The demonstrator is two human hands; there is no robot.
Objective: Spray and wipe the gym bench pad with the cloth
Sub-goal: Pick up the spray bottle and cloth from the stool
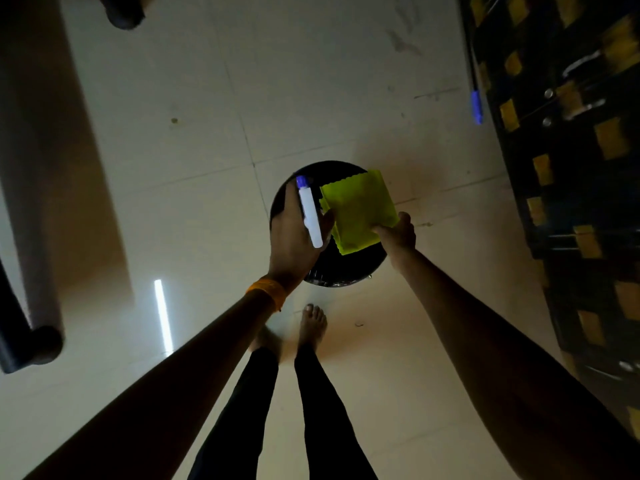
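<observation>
Round black seat [341, 271]: top mostly hidden under left hand [294, 237], white plastic bottle with blue cap [310, 216] and yellow-green square cloth [360, 211].
Right hand [398, 233]: fingertips beneath the cloth, unseen.
Left of seat: long grey padded bench [31, 168], cut by the frame edge.
Right of seat: dark cabinet with yellow patches [571, 168], cut off and dim.
Below seat: one bare foot [265, 341], blurred.
Up-right of seat: small blue-tipped item [477, 107], too small to identify.

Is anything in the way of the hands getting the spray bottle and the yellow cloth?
No, nothing. The left hand holds the spray bottle, and the right hand pinches the cloth.
</observation>
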